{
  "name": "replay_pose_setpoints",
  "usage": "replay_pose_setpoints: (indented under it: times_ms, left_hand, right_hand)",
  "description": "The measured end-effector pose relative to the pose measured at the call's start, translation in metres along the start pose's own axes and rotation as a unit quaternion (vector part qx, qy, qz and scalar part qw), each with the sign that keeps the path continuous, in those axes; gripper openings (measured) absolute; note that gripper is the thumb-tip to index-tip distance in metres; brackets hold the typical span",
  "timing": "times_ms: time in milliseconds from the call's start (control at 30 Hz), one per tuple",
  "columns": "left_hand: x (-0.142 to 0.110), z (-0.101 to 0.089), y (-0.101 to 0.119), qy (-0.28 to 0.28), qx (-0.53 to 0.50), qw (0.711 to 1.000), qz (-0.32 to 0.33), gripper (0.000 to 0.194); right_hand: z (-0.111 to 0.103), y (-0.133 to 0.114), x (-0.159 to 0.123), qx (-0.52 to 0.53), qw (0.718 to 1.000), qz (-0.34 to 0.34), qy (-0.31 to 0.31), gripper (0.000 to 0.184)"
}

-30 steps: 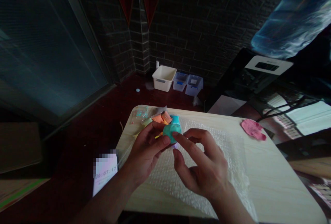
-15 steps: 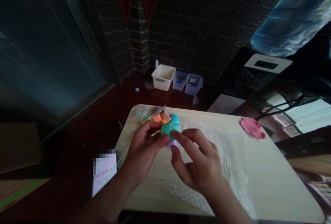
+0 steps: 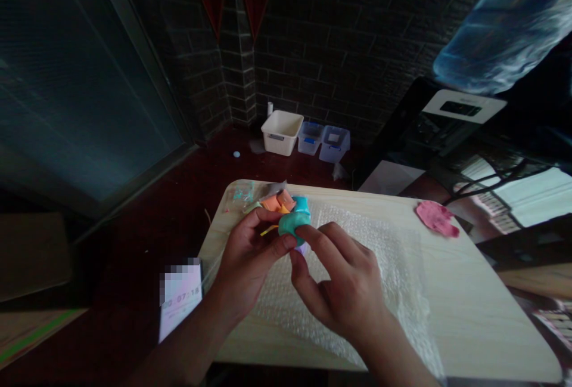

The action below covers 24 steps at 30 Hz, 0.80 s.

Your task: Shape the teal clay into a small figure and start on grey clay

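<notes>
A green lump of modelling clay (image 3: 294, 223) is held above the table between the thumb and fingers of my left hand (image 3: 245, 262). My right hand (image 3: 346, 279) has its index fingertip on the lump's right side, with the thumb close under the lower edge. A thin yellow strip (image 3: 269, 230) sticks out to the left of the clay. Just beyond lie orange packets (image 3: 271, 203) and a blue packet (image 3: 301, 204), probably clay too. Something purple (image 3: 302, 248) shows partly below the green lump; the hands cover the rest of it.
Bubble wrap (image 3: 357, 315) covers much of the pale wooden table (image 3: 482, 327). A flattened pink clay piece (image 3: 437, 218) lies at the far right. A phone (image 3: 181, 297) showing a timer is at the left edge. Plastic bins (image 3: 281, 133) stand on the floor beyond.
My right thumb has moved slightly left and up toward the clay, and the index finger has shifted a little. The green lump looks slightly turned or reshaped; my left hand keeps its hold.
</notes>
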<state>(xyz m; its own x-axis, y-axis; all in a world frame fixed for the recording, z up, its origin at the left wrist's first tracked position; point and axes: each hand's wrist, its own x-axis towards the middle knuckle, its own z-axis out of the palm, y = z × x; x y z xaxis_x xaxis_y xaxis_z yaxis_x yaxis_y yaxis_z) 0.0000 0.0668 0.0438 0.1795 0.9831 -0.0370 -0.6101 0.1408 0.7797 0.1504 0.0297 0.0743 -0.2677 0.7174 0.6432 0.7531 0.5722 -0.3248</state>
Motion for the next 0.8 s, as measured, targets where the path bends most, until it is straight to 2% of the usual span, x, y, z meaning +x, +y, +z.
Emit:
replay_pose_setpoints:
  times_ms: [167, 400, 800]
  left_hand:
    - [0.000, -0.001, 0.001, 0.007, -0.020, 1.000, -0.005, 0.035]
    - [0.003, -0.003, 0.003, -0.009, -0.056, 0.998, -0.002, 0.026]
    - [0.003, -0.008, 0.001, -0.064, -0.108, 0.992, -0.014, 0.020]
  right_hand:
    - [0.002, 0.000, -0.001, 0.018, 1.000, -0.001, 0.002, 0.028]
    - [-0.012, -0.005, -0.005, 0.066, 0.993, 0.032, 0.091, 0.028]
    - [-0.010, 0.000, -0.002, 0.087, 0.995, 0.030, 0.047, 0.031]
